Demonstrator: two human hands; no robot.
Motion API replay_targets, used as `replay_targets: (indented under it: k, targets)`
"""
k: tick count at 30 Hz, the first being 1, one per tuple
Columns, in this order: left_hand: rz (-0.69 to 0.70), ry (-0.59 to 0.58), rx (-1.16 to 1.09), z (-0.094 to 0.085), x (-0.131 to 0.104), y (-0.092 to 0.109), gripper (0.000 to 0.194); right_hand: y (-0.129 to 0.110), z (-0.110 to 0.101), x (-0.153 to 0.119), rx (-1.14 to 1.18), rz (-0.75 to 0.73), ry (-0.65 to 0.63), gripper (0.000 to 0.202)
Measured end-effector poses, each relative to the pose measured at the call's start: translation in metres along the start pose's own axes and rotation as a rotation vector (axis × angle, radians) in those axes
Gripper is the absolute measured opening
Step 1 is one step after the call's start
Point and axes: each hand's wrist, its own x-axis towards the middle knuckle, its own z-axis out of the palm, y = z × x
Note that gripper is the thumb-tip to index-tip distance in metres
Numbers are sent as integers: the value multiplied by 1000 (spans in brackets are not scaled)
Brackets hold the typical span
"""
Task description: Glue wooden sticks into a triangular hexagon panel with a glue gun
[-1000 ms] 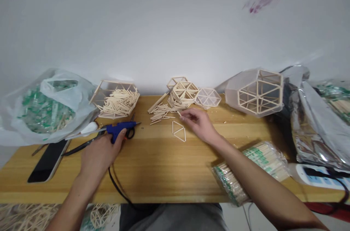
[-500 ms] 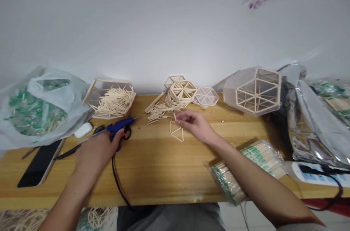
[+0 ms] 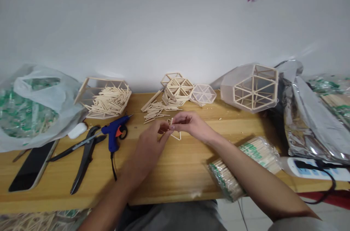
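Note:
My right hand [image 3: 189,125] pinches a short wooden stick [image 3: 172,120] above the middle of the table. Beside it, my left hand [image 3: 153,141] has its thumb and fingers brought together at the lower end of that stick; whether they grip it is hard to see. Below the fingertips lies a small stick frame [image 3: 177,136], partly hidden by both hands. A blue glue gun [image 3: 112,130] rests on the table left of my left hand. Just behind the hands is a pile of loose sticks [image 3: 157,110].
Black-handled pliers [image 3: 86,160], a phone [image 3: 32,167] and a white case [image 3: 77,130] lie left. A stick-filled frame [image 3: 109,101], lattice pieces [image 3: 179,87] and a large covered frame [image 3: 251,89] stand behind. Wrapped sticks [image 3: 257,154] lie under my right forearm, near a power strip [image 3: 319,171].
My left hand has let go of the glue gun and moved right to meet my right hand at the stick. The pliers now show fully. The view has shifted slightly.

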Motion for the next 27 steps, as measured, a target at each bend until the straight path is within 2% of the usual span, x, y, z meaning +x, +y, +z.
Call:
replay_targets:
  k: [5,10,13,17,27]
  targets:
    - [7,42,1,-5,1,-9,9,5,-4,1,-102,-8,-11,26]
    - [65,71,165,-16,-16,-32,13,8,-13,2,-709,-213,209,3]
    - [88,16,244,-17,-29,-44,17,8,-15,1,-923,-285,183,8]
    - [138,-30,311,-10,-39,-47,18,9,-14,1,-1000,-283,136,6]
    - [233,-33,399,1,-37,-39,16,9,-13,0,-1019,-232,88,18]
